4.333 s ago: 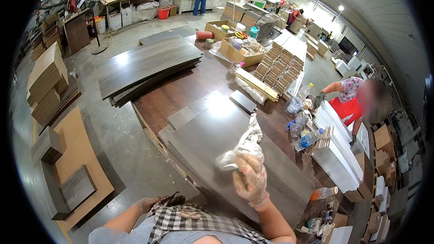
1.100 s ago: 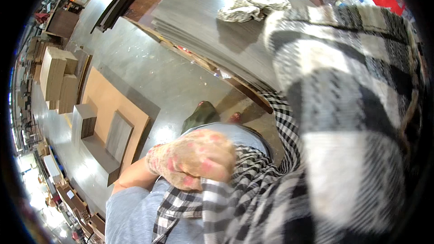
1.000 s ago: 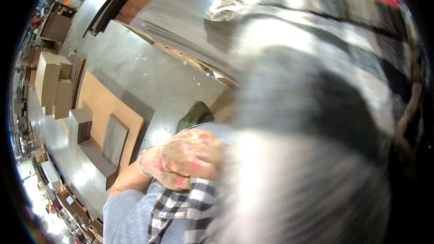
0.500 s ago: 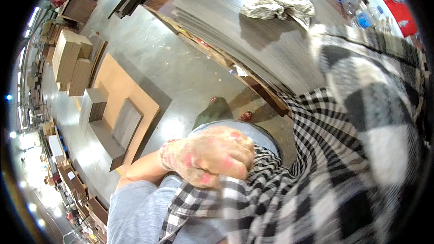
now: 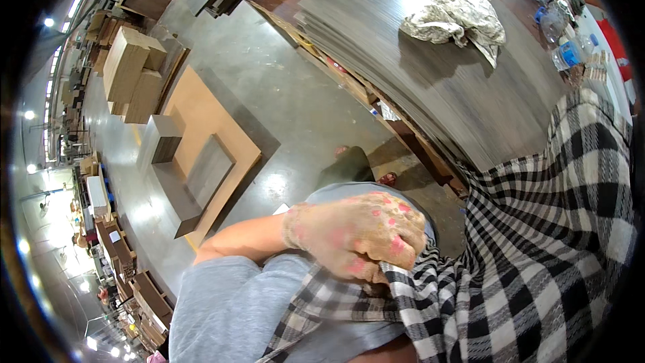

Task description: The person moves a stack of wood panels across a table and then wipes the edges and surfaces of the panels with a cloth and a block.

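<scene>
My left hand (image 5: 363, 232), in a dirty pale work glove with pink spots, is closed on the edge of a black-and-white checked shirt (image 5: 531, 262) in front of my body. The gathered cloth hangs below its fingers and spreads over the right side. A grey T-shirt (image 5: 222, 302) shows under it. The checked cloth rises at the right in a sleeve-like shape. My right hand is not visible; whether it is inside that cloth cannot be made out. A strip of bare skin shows at the lower edge.
A stack of grey wood-grain panels (image 5: 403, 60) stands ahead, with a crumpled, stained cloth (image 5: 463, 17) on it. Plastic bottles (image 5: 571, 52) stand at the far right. On the floor at left lie a brown board (image 5: 222, 114) with grey panels on it, and stacked tan blocks (image 5: 131, 70).
The checked cloth at the right, raised and blurred before, has dropped and moved outward. My left hand, still gripping the shirt, has shifted right in the picture as the view moved.
</scene>
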Available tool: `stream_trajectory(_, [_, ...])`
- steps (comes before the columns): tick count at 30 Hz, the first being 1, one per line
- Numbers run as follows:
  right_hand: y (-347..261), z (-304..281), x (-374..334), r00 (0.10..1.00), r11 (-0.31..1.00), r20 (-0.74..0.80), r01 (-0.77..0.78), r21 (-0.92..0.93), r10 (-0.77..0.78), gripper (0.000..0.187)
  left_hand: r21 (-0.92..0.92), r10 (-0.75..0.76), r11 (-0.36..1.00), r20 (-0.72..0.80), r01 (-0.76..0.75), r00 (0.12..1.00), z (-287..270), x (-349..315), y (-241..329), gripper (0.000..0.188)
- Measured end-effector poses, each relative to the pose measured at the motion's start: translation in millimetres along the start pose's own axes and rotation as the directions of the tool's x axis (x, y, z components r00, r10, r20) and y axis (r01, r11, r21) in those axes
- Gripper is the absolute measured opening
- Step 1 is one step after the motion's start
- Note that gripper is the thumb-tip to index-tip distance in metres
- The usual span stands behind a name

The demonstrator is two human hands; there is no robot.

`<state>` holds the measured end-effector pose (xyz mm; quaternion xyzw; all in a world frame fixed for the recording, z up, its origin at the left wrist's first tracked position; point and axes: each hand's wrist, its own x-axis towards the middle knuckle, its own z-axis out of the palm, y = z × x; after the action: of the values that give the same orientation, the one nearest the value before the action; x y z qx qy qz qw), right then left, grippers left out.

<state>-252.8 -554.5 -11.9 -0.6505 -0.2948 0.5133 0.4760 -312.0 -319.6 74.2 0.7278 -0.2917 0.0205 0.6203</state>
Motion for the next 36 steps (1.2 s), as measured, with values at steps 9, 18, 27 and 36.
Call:
stream_trajectory(9, [-81.4, -50.6, 24.9, 0.99, 0.978, 0.048, 0.14, -0.152, -0.134, 0.043, -0.139, -0.237, 0.965, -0.091, 0.224, 0.967, -35.4, -2.4, -31.1, 0.022])
stream_trajectory(18, [-174.0, -76.9, 91.1, 0.943, 0.868, -0.193, 0.154, -0.471, -0.272, 0.038, 0.596, -0.988, -0.056, -0.151, 0.801, 0.044, -99.6, -223.4, -168.7, 0.03])
stream_trajectory(27, [-155.7, -91.8, 289.5, 0.645, 0.197, -0.404, -0.371, -0.907, -0.648, 0.061, -0.176, -0.641, 0.632, -0.666, 0.755, 0.381, -262.5, -210.5, -177.3, 0.026])
stream_trajectory(36, [-149.9, 16.8, 257.5, 0.684, 0.379, -0.344, -0.106, -0.919, -0.643, 0.03, -0.256, -0.471, 0.854, -0.751, 0.454, 0.463, -320.8, -153.9, -132.0, 0.023])
